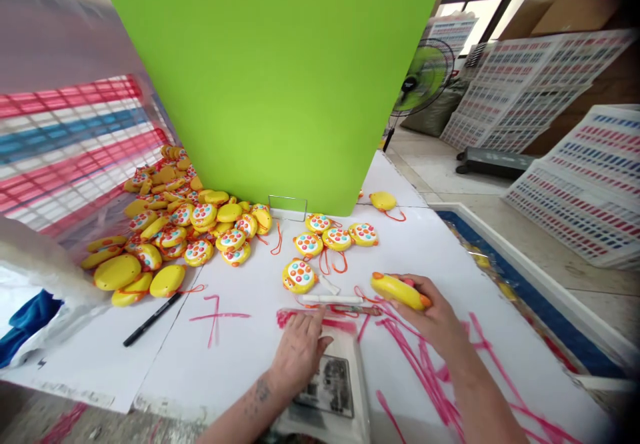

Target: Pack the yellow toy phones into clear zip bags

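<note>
My right hand (434,316) grips a yellow toy (399,291) with orange ends, held on edge just above the white table (240,357). My left hand (300,345) rests with fingers curled on a clear plastic bag with a printed card (334,391). Just beyond its fingertips lie a white marker (331,299) and a red-tipped pen (356,310). A yellow toy with coloured buttons (299,275) lies face up in front of both hands. Three more button toys (336,236) with orange cords sit further back.
A large pile of yellow toys (175,231) fills the table's left. A black pen (153,319) lies near it. A green panel (270,77) stands behind. Red marker scribbles cover the table. A fan (424,77) and stacked white crates (575,184) stand on the right.
</note>
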Available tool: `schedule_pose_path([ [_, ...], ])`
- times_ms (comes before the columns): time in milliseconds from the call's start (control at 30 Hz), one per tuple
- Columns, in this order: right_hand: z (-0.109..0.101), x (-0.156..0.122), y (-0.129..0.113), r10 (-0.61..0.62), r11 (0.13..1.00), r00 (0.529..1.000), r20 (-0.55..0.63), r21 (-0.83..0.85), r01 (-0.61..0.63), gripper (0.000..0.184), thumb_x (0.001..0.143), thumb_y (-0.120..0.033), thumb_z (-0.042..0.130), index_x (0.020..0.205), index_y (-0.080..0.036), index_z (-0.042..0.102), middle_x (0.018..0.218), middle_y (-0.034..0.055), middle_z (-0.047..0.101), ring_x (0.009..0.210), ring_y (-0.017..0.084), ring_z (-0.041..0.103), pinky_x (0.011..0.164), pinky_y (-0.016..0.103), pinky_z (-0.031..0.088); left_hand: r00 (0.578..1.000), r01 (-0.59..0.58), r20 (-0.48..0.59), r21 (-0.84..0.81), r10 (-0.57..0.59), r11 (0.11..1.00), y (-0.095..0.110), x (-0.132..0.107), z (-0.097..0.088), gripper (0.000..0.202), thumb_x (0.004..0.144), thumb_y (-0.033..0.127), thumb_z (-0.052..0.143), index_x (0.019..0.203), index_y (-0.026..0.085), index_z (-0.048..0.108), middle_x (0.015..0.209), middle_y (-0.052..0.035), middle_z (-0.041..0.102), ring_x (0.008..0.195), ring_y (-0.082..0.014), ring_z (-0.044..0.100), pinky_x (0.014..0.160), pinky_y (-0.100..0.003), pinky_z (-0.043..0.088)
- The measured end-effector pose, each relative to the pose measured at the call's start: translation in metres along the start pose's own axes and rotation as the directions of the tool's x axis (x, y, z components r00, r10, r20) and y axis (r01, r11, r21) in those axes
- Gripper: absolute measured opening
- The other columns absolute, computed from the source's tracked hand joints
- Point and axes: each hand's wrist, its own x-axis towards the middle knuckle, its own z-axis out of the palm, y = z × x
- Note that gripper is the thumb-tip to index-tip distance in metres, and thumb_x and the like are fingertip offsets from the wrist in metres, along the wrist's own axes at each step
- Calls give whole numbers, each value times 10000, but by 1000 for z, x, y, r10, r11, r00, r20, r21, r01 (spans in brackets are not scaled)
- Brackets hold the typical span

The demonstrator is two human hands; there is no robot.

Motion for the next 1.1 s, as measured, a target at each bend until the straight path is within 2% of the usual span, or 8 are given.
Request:
schedule_pose_path([
  [100, 16, -16, -31, -59, 981, 959, 277, 194, 4, 365, 734, -305, 702, 1045, -237, 525, 1122, 91, 616, 951, 224, 612, 768, 308, 511, 1000, 18, -13, -16, -18, 1000, 1, 0, -3, 556, 924, 278, 462, 1406, 136, 224, 990, -105, 624, 876, -240, 571, 802, -419, 491],
  [200, 35, -28, -47, -72, 958, 923, 377, 282, -40, 395, 724, -289, 713, 1070, -236, 531, 1043, 59, 602, 842, 185, 596, 694, 267, 504, 1000, -14, -29, -34, 13, 999, 2, 1, -5, 498, 917, 285, 475, 1367, 156, 303, 1058, -115, 613, 928, -245, 570, 819, -422, 481],
  [333, 58, -29, -48, -38, 929, 942, 335, 359, -90, 387, 734, -293, 683, 1080, -247, 515, 961, 16, 575, 796, 163, 568, 669, 249, 493, 998, -54, -44, -30, 53, 998, 1, 3, -3, 160, 916, 220, 452, 1030, 159, 546, 915, -81, 623, 838, -228, 563, 738, -381, 478],
  [433, 72, -22, -41, 20, 937, 972, 235, 335, -100, 375, 753, -323, 651, 1087, -250, 498, 990, 15, 568, 836, 174, 577, 703, 270, 502, 995, -73, -68, -11, 72, 997, 0, 3, -1, 144, 925, 199, 428, 885, 162, 561, 836, -62, 608, 774, -204, 544, 699, -348, 464],
  [567, 85, -21, -27, 64, 991, 988, 140, 110, -80, 379, 763, -339, 632, 1098, -226, 495, 1048, 46, 581, 958, 217, 574, 853, 344, 474, 985, -108, -132, 15, 109, 994, 1, 1, -3, 138, 921, 157, 433, 951, 174, 567, 843, -49, 608, 783, -192, 536, 728, -346, 449],
  [800, 94, -26, -21, 93, 992, 963, 255, 54, -110, 483, 843, -406, 534, 1275, -218, 430, 967, 40, 638, 841, 212, 617, 774, 341, 506, 942, -125, -319, -36, 107, 992, 5, 0, -11, 131, 893, 122, 494, 981, 192, 561, 800, -20, 608, 789, -171, 538, 861, -383, 420],
  [967, 102, -25, -29, 1, 998, 951, 308, -67, 21, 304, 887, -406, 484, 1059, -208, 638, 1027, 71, 655, 991, 237, 587, 906, 381, 445, 944, -80, -325, -59, 57, 995, 4, 0, -18, 143, 909, 155, 472, 942, 210, 599, 802, -23, 615, 803, -181, 529, 882, -408, 397],
  [1100, 97, -29, -27, -50, 972, 944, 327, -202, 121, 330, 909, -396, 455, 860, -207, 720, 947, 87, 661, 961, 248, 588, 889, 398, 442, 943, -51, -332, -94, 17, 994, 2, -1, -18, 157, 912, 168, 469, 856, 205, 611, 773, -20, 613, 774, -180, 499, 842, -395, 402],
])
